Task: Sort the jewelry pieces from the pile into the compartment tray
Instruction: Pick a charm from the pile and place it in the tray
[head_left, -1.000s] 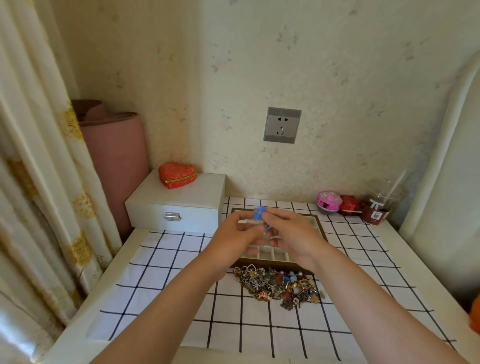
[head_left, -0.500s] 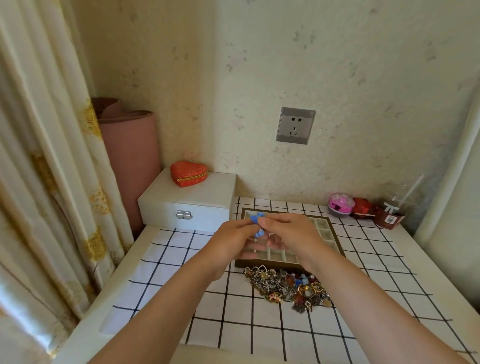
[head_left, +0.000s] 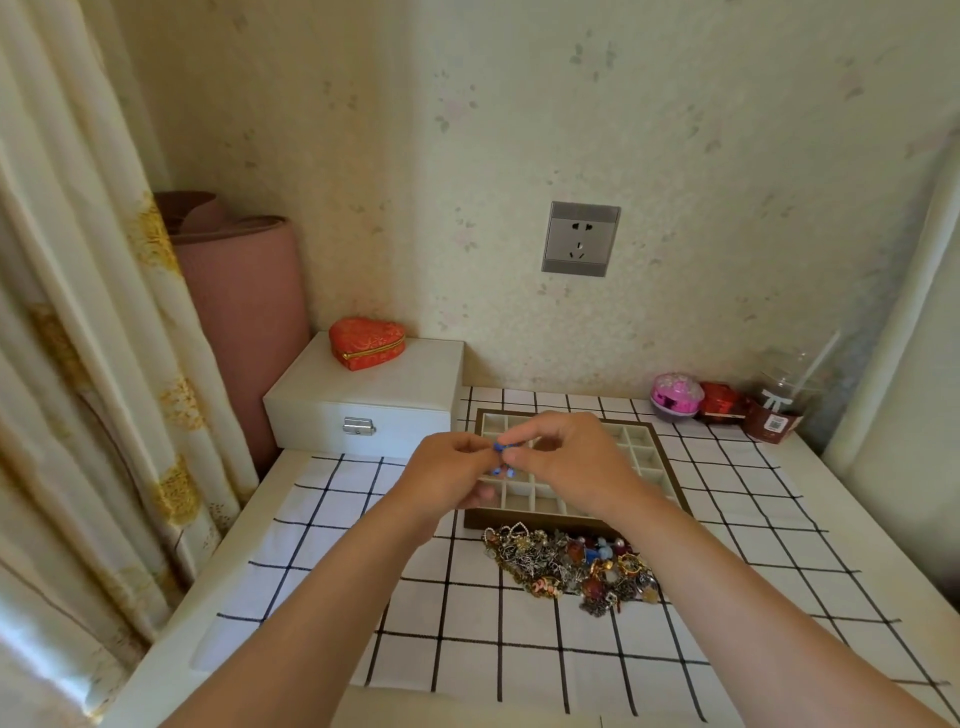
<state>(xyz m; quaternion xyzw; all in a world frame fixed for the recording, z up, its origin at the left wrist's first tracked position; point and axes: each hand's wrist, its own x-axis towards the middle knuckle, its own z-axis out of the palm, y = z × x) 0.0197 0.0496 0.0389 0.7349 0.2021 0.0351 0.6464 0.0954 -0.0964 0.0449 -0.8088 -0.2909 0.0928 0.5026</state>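
A small blue jewelry piece (head_left: 502, 450) is pinched between my left hand (head_left: 451, 475) and my right hand (head_left: 563, 462), held above the left part of the compartment tray (head_left: 655, 457). The tray is brown-rimmed with several pale square cells, and my hands hide much of it. A tangled pile of jewelry (head_left: 569, 564), with metal charms and red and blue beads, lies on the checked cloth just in front of the tray.
A white latched box (head_left: 363, 400) with a red heart-shaped case (head_left: 366, 343) stands at the back left beside a pink roll (head_left: 244, 312). A pink ball (head_left: 677, 396), a red box (head_left: 721, 401) and a plastic cup (head_left: 779, 410) line the back right. Curtain on the left.
Both hands have stayed together over the tray, still working the blue piece between their fingertips. The camera has moved closer and turned slightly left.
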